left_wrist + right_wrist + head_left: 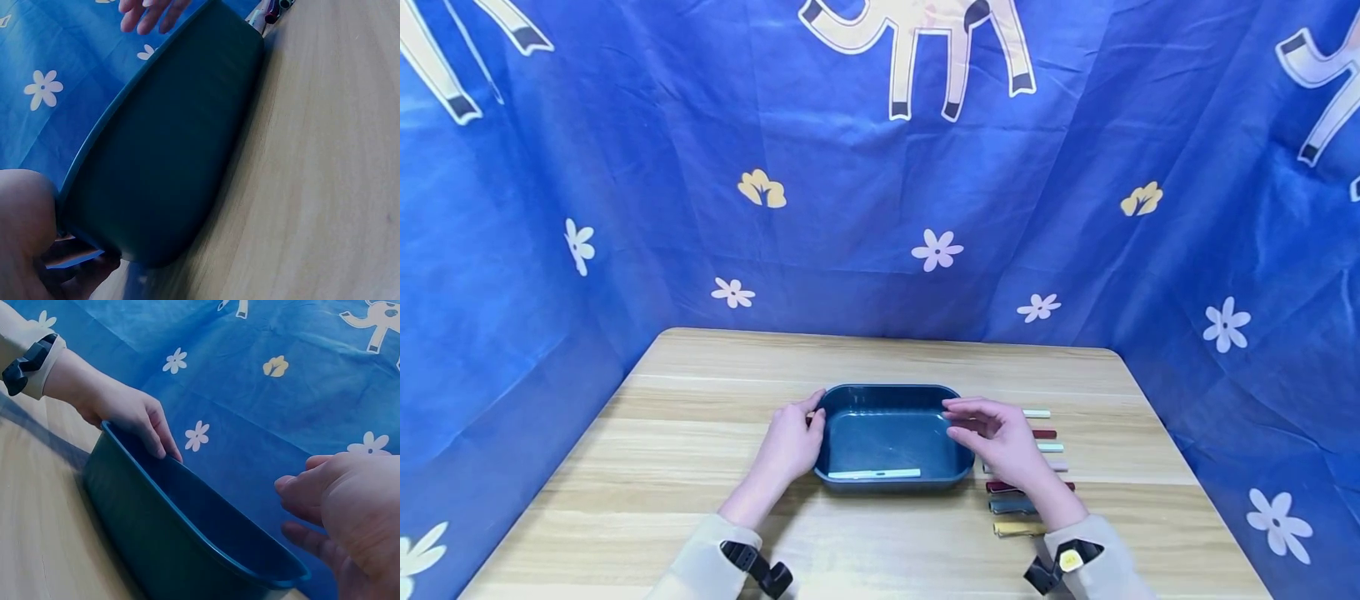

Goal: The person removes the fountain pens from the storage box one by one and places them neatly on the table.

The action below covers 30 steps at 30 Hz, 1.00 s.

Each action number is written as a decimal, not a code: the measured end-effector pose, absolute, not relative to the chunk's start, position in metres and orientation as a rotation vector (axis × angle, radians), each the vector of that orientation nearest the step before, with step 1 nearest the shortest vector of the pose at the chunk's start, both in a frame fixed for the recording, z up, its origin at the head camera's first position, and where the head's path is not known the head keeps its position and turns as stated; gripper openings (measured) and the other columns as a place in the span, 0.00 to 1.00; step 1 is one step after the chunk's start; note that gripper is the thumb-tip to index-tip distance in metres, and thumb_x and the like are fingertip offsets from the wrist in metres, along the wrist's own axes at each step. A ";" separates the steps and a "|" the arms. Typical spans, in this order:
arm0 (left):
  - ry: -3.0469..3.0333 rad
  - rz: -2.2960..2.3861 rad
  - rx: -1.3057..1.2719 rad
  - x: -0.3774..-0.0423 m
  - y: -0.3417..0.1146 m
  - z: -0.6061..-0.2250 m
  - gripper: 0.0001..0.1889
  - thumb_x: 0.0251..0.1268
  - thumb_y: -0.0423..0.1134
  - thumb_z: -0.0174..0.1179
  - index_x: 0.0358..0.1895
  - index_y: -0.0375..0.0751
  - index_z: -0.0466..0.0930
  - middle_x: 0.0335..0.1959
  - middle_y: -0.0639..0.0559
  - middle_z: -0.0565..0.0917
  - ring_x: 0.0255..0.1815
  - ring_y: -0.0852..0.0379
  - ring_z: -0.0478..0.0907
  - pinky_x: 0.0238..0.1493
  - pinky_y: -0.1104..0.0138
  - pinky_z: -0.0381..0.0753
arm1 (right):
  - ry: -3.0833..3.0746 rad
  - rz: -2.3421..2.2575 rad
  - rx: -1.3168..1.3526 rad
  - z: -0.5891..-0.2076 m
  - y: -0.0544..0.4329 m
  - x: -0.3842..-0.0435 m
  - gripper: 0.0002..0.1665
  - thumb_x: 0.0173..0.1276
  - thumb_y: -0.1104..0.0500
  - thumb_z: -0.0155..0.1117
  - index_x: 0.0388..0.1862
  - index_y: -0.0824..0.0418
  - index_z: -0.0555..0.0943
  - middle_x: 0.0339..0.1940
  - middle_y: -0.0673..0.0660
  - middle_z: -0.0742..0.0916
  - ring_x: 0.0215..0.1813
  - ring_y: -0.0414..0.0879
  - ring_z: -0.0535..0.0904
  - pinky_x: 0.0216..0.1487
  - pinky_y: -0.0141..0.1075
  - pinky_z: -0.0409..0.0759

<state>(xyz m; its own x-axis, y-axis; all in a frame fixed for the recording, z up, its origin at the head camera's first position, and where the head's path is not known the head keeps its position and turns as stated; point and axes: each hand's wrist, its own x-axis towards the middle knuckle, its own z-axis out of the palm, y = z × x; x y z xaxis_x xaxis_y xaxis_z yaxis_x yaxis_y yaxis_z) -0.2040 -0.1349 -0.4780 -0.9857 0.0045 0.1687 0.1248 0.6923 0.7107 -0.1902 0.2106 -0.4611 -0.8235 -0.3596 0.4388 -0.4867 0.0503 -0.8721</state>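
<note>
A dark teal, rounded rectangular plastic box (pixel 887 442) stands on the table, a slim white pen (pixel 874 474) lying along its near inner side. My left hand (pixel 793 437) grips the box's left end, thumb over the rim and the other fingers outside, as the left wrist view also shows. By the right end of the box is my right hand (pixel 1000 437), fingers loosely bent and spread. In the right wrist view this right hand (pixel 350 512) is apart from the rim, with nothing between thumb and fingers.
Right of the box, several pens with clips lie in a column, among them a dark red one (pixel 1000 487), a grey-blue one (pixel 1011 505) and a yellow one (pixel 1018 528); my right hand and forearm partly cover them. Blue patterned cloth (pixel 865 208) encloses the wooden table (pixel 715 367).
</note>
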 end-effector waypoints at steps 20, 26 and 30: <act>-2.744 -1.186 -0.105 -0.206 -0.135 -0.477 0.23 0.82 0.35 0.54 0.75 0.32 0.74 0.66 0.31 0.80 0.51 0.46 0.86 0.48 0.52 0.86 | -2.545 1.893 0.909 -0.461 0.173 -0.207 0.18 0.69 0.70 0.74 0.56 0.68 0.87 0.54 0.73 0.86 0.54 0.68 0.85 0.54 0.39 0.86; -2.749 -1.197 -0.109 -0.208 -0.136 -0.476 0.23 0.82 0.35 0.54 0.75 0.33 0.74 0.66 0.31 0.79 0.50 0.46 0.86 0.47 0.53 0.86 | -2.754 1.726 1.005 -0.460 0.166 -0.213 0.18 0.67 0.69 0.77 0.55 0.69 0.87 0.50 0.64 0.90 0.50 0.54 0.89 0.51 0.37 0.87; -2.756 -1.185 -0.106 -0.209 -0.137 -0.476 0.24 0.81 0.35 0.54 0.75 0.33 0.74 0.65 0.31 0.80 0.43 0.48 0.86 0.44 0.54 0.85 | -2.860 1.665 1.037 -0.458 0.159 -0.215 0.18 0.65 0.70 0.78 0.54 0.69 0.88 0.47 0.61 0.91 0.46 0.48 0.89 0.49 0.36 0.87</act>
